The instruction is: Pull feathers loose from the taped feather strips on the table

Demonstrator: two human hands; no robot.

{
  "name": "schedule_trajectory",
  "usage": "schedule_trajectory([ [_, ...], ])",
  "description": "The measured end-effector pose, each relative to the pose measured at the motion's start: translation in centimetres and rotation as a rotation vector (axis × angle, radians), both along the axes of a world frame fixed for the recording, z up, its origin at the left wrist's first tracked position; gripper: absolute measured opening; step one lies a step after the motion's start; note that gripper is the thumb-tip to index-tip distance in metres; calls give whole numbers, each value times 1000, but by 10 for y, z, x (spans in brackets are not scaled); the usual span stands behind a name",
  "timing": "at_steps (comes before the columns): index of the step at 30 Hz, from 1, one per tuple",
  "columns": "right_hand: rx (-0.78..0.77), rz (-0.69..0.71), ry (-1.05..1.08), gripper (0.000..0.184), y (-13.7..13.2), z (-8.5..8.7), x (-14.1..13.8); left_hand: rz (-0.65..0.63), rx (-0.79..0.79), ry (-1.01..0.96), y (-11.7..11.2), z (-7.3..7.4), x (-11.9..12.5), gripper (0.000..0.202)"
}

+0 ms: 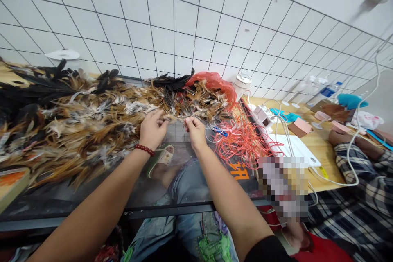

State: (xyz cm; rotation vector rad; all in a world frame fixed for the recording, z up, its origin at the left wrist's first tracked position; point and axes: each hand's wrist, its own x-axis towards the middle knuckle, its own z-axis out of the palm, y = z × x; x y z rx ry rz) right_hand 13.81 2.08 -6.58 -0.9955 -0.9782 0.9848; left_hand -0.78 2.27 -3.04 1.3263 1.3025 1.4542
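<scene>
Feathers (101, 131), mostly brown with whitish and black ones among them, lie in a long loose heap across the left and middle of the dark, glossy worktop (136, 192). Left hand (154, 128), with a red bead bracelet (144, 150) at the wrist, is at the near edge of the heap; its grip is nearly closed, thumb and fingers bent toward a small brown feather, but whether it is pinched I cannot tell. Right hand (195, 131) is just beside it, thumb and forefinger closed together; anything between them is too small to make out. Behind the heap's right end are a red plastic bag (211, 82) and a white container (242, 86). Tangled red-orange cords (235, 141) lie right of the right hand. A co-worker's plaid sleeve (350, 163) shows at far right.
</scene>
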Motion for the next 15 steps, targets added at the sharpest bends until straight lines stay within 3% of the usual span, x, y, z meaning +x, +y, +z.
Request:
schedule_trajectory([
  [3, 19, -19, -104, 27, 0, -1, -1, -6, 145, 71, -6, 7, 2, 28],
  [7, 106, -58, -236, 27, 0, -2, -2, -295, -226, -72, -11, 4, 12, 32],
  [9, 127, -52, -266, 26, -1, -3, -2, -403, -316, -98, -11, -2, 15, 28],
  [12, 107, -43, -274, 25, -1, -5, -1, -433, -356, -91, -9, -9, 17, 25],
  [15, 66, -56, -245, 29, 2, -10, 1, -368, -366, -228, -7, -8, 17, 24],
])
